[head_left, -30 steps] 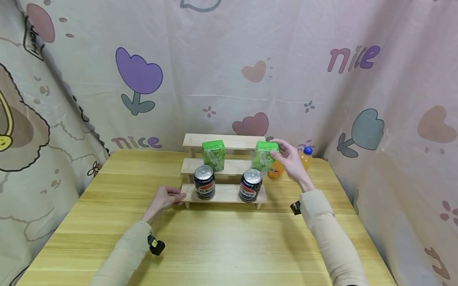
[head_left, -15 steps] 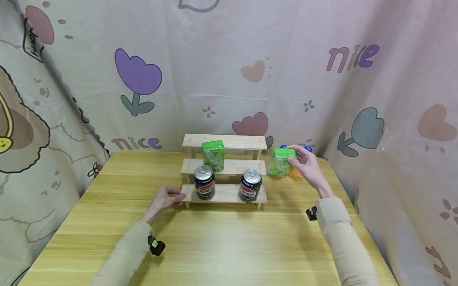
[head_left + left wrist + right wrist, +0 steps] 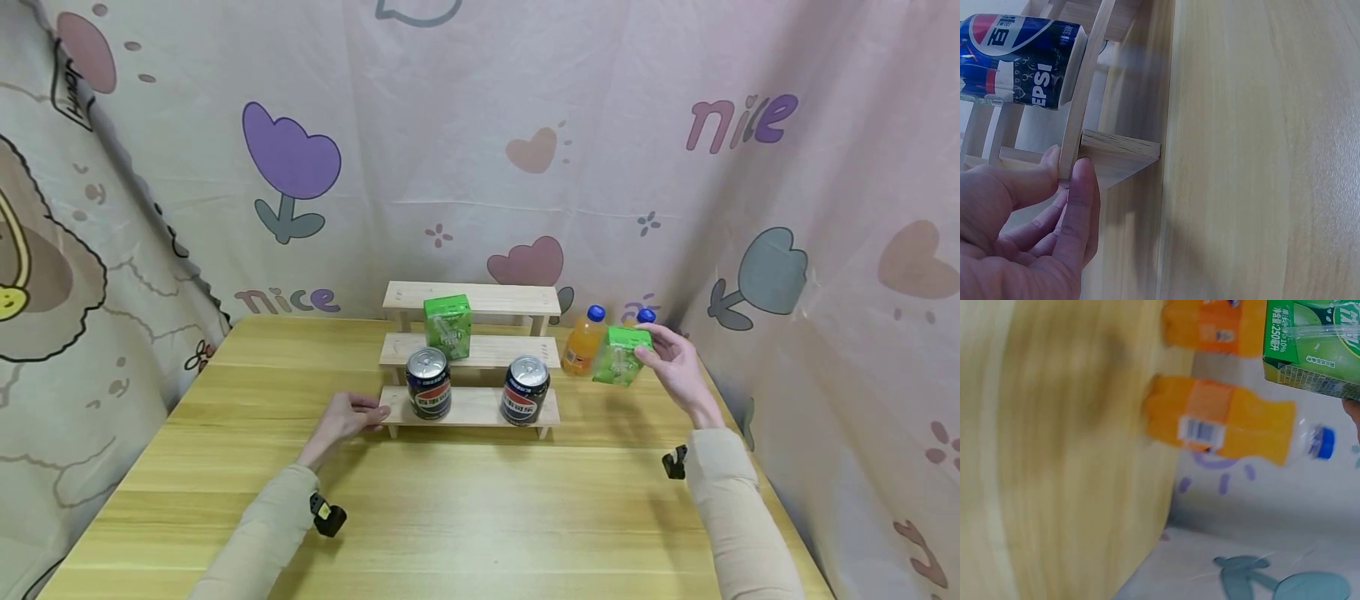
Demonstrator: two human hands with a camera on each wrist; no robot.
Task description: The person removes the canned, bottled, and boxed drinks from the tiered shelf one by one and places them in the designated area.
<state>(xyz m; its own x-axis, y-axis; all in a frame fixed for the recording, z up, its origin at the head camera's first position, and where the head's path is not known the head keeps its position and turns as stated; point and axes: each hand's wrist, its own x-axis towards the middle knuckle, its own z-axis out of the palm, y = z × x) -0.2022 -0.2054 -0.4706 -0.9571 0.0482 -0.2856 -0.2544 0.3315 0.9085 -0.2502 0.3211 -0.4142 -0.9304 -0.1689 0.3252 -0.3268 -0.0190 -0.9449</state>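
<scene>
My right hand (image 3: pixel 677 372) holds a green juice box (image 3: pixel 622 357) between thumb and fingers, to the right of a three-tier wooden shelf (image 3: pixel 480 298). In the right wrist view the juice box (image 3: pixel 1313 344) shows at the upper right, with only a bit of finger visible. My left hand (image 3: pixel 347 423) pinches the left end of the lowest tier; in the left wrist view its thumb and fingers (image 3: pixel 1075 212) grip the board's edge. Two Pepsi cans (image 3: pixel 429 383) stand on that tier, and another green juice box (image 3: pixel 447 327) stands on the middle tier.
Two orange drink bottles with blue caps stand right of the shelf: one bottle (image 3: pixel 582 342) beside it, the other bottle (image 3: pixel 1222 419) partly hidden behind the held box in the head view. A patterned curtain (image 3: pixel 450 167) hangs behind the wooden table (image 3: pixel 450 517).
My right hand has carried the juice box off the right of the middle tier, rightward and slightly nearer, in front of the bottles. My left hand has stayed at the shelf's end.
</scene>
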